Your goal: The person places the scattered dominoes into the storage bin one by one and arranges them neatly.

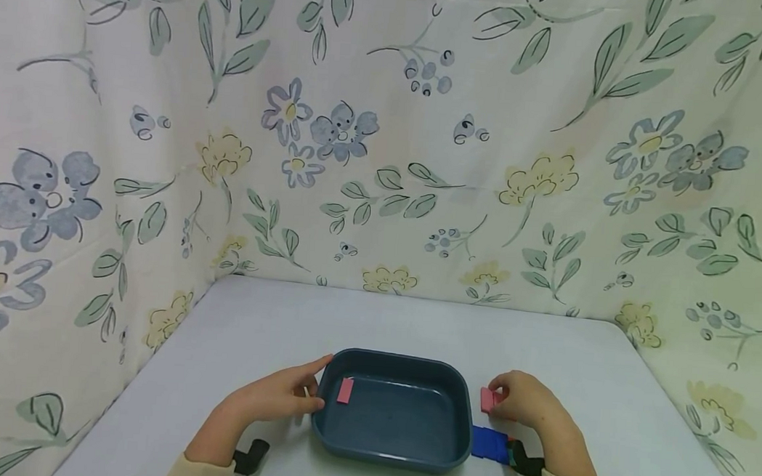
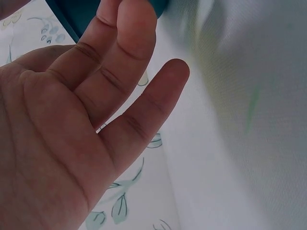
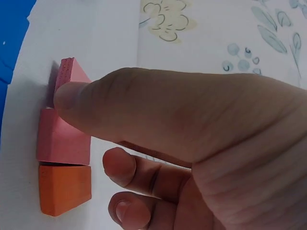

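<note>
A dark teal rectangular tray [image 1: 400, 454] sits on the table with one small pink block [image 1: 345, 390] lying inside near its left end. At the tray's left side, my left hand [image 1: 280, 394] touches the outside with index finger and thumb; the little finger stands free of it in the left wrist view. To the right of the tray, my right hand [image 1: 528, 400] pinches a pink block [image 3: 72, 72] beside another pink block [image 3: 64, 139]. The thumb covers part of the held block. An orange block [image 3: 64, 189] stands against that second pink block.
Flat blue pieces [image 1: 491, 445] lie between the tray's right side and my right wrist. Black wrist-worn devices [image 1: 251, 457] show below both hands. White table surface [image 1: 409, 312] extends back to a floral curtain [image 1: 384, 194].
</note>
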Tool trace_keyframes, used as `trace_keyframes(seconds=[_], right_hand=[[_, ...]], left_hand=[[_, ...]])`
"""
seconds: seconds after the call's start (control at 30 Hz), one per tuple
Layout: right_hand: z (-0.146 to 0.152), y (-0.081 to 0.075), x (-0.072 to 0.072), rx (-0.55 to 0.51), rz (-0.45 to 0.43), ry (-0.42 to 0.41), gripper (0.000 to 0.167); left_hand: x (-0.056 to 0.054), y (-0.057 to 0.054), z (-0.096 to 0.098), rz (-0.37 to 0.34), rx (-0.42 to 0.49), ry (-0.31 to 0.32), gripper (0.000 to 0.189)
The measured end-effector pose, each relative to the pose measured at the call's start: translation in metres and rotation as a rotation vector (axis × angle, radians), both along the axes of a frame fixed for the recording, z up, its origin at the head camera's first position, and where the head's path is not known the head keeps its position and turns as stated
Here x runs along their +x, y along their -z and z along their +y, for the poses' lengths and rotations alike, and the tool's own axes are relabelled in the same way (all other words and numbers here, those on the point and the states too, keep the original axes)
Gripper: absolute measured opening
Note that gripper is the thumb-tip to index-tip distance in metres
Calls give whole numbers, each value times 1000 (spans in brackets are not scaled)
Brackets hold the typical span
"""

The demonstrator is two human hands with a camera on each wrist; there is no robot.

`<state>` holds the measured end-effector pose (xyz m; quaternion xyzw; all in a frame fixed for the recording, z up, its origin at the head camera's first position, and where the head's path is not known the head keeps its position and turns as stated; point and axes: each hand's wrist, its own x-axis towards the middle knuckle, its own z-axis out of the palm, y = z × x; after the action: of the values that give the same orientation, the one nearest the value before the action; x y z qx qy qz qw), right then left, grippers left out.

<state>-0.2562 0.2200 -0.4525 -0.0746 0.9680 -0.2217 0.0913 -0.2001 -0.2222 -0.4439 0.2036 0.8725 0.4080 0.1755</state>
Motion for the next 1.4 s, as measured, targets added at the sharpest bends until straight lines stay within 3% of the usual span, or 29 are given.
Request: trace_keyframes(seconds=[0.3,0.63,0.97,1.4], right_hand=[[-1,-10,2,-55,-13,2,36],[-4,-30,10,-49,-1,15,42],[-5,-40,16,-35,77,-9,45],[-19,-58,29,-18,185,-101,43]], left_hand=[[0,-1,1,0,-2,0,77],[-1,-1,1,-6,0,7,77],[1,-2,1,-4,-7,11,77],[1,-2,1,8,-5,17,78]])
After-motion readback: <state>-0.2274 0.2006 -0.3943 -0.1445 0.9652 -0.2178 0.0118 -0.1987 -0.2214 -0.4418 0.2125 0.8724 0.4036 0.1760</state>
